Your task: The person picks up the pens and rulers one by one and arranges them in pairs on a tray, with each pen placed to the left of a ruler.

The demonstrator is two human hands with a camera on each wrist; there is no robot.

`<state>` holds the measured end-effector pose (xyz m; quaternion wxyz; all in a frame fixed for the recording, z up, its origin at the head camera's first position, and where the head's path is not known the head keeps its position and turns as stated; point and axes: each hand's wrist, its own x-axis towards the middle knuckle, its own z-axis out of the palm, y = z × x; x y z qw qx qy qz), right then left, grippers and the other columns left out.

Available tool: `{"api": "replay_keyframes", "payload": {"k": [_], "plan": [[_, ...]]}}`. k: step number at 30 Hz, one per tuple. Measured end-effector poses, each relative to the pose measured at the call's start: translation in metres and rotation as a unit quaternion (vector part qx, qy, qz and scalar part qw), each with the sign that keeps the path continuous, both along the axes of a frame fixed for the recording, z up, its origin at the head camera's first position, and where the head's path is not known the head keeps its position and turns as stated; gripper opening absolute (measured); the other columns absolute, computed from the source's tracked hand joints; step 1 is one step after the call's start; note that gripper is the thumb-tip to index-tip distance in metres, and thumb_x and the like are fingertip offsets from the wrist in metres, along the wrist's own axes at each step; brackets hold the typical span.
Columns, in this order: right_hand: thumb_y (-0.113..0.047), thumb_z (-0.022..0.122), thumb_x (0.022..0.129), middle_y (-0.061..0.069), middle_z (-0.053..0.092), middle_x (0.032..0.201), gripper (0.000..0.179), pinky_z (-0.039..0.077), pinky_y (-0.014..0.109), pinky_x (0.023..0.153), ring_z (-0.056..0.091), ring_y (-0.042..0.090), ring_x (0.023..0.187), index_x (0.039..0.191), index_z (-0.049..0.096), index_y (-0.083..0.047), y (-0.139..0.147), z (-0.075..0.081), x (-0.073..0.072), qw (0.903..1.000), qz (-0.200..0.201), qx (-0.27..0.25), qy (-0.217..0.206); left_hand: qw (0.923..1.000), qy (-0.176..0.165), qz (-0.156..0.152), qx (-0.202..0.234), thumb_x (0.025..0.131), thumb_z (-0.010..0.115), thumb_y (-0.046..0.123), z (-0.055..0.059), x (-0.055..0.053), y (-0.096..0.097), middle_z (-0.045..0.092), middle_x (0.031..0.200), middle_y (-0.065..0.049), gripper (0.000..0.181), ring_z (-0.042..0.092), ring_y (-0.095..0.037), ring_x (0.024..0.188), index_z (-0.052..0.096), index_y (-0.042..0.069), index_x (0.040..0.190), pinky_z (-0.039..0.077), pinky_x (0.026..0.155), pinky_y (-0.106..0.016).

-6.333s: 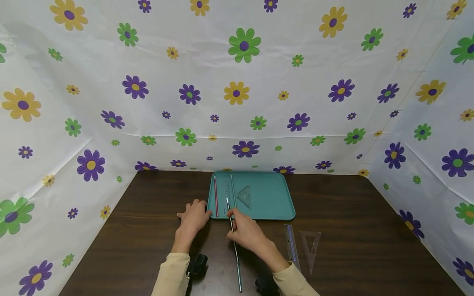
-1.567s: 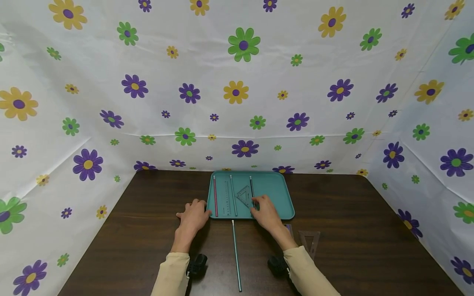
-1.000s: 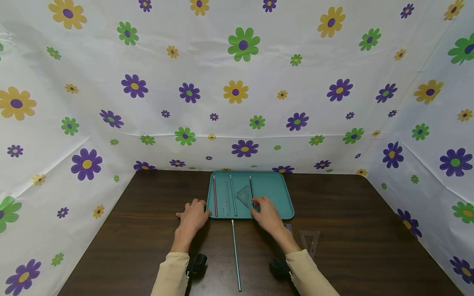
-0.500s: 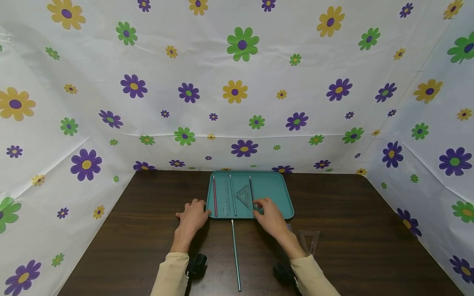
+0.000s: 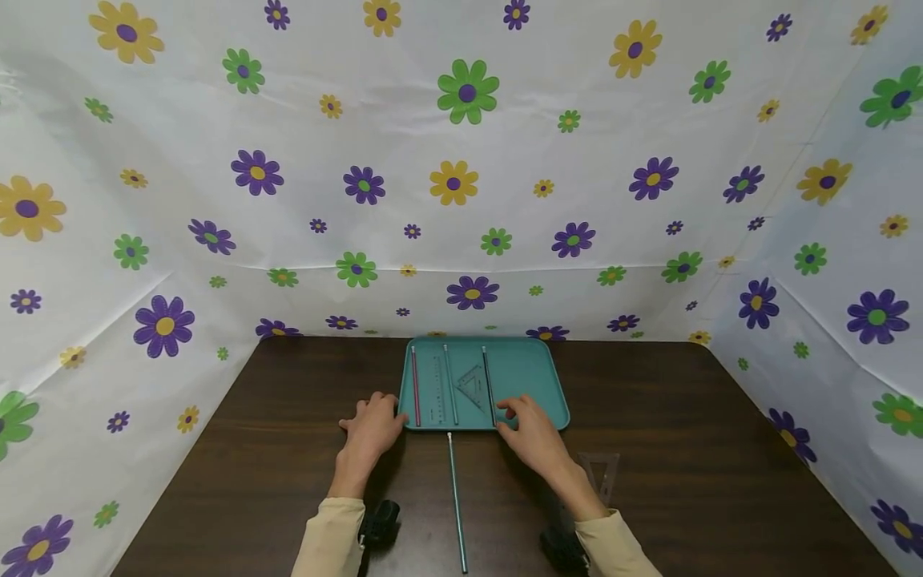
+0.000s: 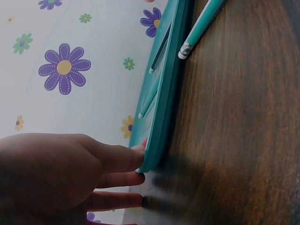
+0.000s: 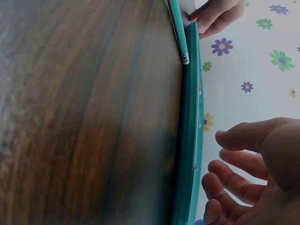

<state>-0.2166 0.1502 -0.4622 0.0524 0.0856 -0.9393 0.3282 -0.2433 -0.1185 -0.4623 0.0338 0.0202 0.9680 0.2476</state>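
Observation:
A teal tray (image 5: 530, 385) lies at the table's back. On it, from left to right, are a red pencil (image 5: 415, 386), a clear ruler (image 5: 437, 389), a green pencil (image 5: 450, 385), a clear set square (image 5: 473, 387) and a dark pencil (image 5: 489, 385). My left hand (image 5: 371, 426) holds the tray's front left corner, thumb on the rim in the left wrist view. My right hand (image 5: 532, 433) hovers by the dark pencil's near end, fingers loosely apart and nothing between them. Another green pencil (image 5: 457, 501) lies on the table before the tray.
A clear triangle (image 5: 608, 473) lies on the dark wooden table (image 5: 692, 481), partly behind my right forearm. A flower-patterned sheet (image 5: 404, 160) rises behind and beside the table.
Earlier my right hand held the dark pencil over the table; the pencil now lies in the tray. The right hand has let go and drawn slightly back. The left hand stays put.

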Motion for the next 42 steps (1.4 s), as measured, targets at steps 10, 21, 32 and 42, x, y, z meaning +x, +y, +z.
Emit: {"api": "replay_keyframes", "payload": {"k": [10,21,32,42], "plan": [[-0.012,0.07,0.091,0.008,0.06,0.101,0.031,0.049,0.032,0.067,0.061,0.016,0.081,0.122,0.067,-0.006,0.007,0.002,0.004,1.0,-0.001,0.001,-0.004,1.0,-0.003,0.002,0.002,0.098,0.061,0.024,-0.001,0.001,0.001,0.051,0.138,-0.026,0.04,0.04,-0.056,0.128,0.061,0.001,0.131,0.021,0.096,-0.086],[-0.011,0.07,0.09,0.01,0.06,0.102,0.032,0.043,0.032,0.066,0.05,0.014,0.076,0.121,0.068,-0.006,0.011,0.006,0.013,0.9995,0.003,0.031,0.003,1.0,-0.001,-0.001,-0.003,0.099,0.061,0.024,0.002,0.0,-0.001,0.051,0.138,-0.026,0.04,0.041,-0.056,0.127,0.061,0.001,0.131,0.021,0.095,-0.086],[-0.012,0.075,0.087,0.01,0.062,0.108,0.033,0.053,0.043,0.08,0.061,0.024,0.097,0.119,0.067,-0.007,0.02,0.005,0.021,0.9983,-0.004,0.059,0.0,1.0,0.005,0.007,0.003,0.098,0.062,0.023,0.001,0.001,0.002,0.051,0.138,-0.026,0.041,0.042,-0.055,0.126,0.061,0.0,0.131,0.022,0.096,-0.085],[-0.012,0.076,0.086,0.01,0.062,0.108,0.029,0.052,0.044,0.083,0.061,0.024,0.1,0.113,0.067,-0.008,0.029,0.004,0.028,0.9978,-0.004,0.066,-0.001,1.0,0.005,0.005,-0.001,0.098,0.061,0.023,0.001,0.001,0.001,0.051,0.138,-0.026,0.04,0.042,-0.055,0.126,0.061,0.0,0.131,0.023,0.094,-0.086]]}}
